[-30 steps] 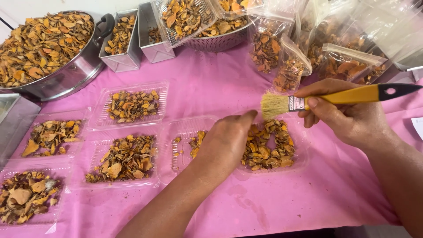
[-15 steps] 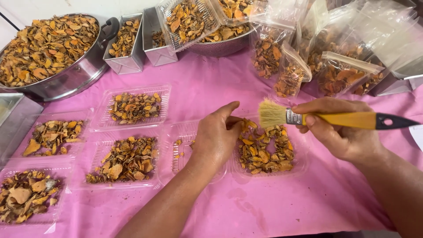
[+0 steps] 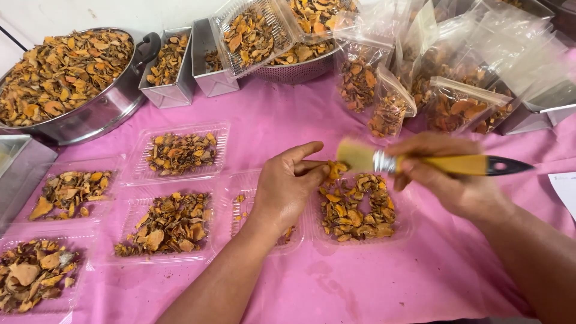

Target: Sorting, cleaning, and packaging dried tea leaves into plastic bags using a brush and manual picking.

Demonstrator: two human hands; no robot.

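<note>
A dried orange slice sits pinched between thumb and fingers of the left hand, just above a clear tray of slices. The right hand is closed around a yellow-handled brush, its bristles touching that slice

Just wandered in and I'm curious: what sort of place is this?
Probably a small food-packing table for dried orange slices. A big metal pot brims with them, clear plastic trays hold portions, filled bags stand behind, and the right hand brushes a piece.
</note>
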